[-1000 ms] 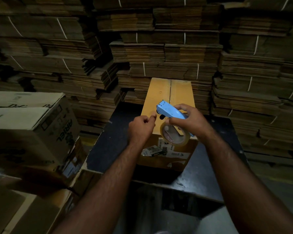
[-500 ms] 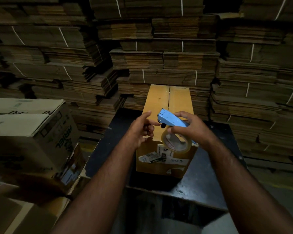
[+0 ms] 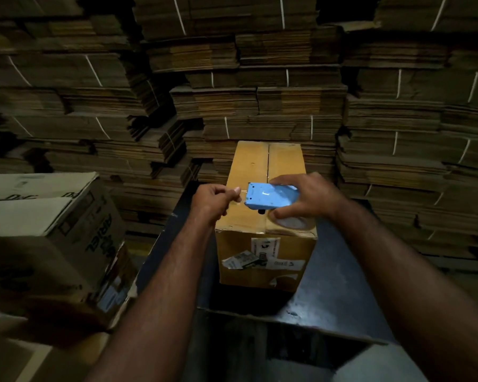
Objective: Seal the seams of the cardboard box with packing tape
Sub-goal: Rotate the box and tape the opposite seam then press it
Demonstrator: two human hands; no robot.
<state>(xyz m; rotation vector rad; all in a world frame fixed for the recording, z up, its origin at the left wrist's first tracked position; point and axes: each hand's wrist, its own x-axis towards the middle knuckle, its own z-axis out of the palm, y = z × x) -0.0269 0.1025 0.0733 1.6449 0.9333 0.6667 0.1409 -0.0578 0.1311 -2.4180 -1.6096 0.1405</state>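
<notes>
The cardboard box (image 3: 265,216) stands closed on the dark surface (image 3: 340,285), centre seam untaped. Above it, the right hand (image 3: 307,197) grips the blue tape dispenser (image 3: 271,195); the left hand (image 3: 214,198) pinches the tape end (image 3: 243,192).

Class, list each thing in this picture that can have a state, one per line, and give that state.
cardboard box: flaps closed, centre seam untaped
tape dispenser: held above the box top
tape roll: mounted on the dispenser
left hand: pinched at the dispenser's front; the tape end is too faint to tell
right hand: gripping the dispenser
printed box: closed
</notes>
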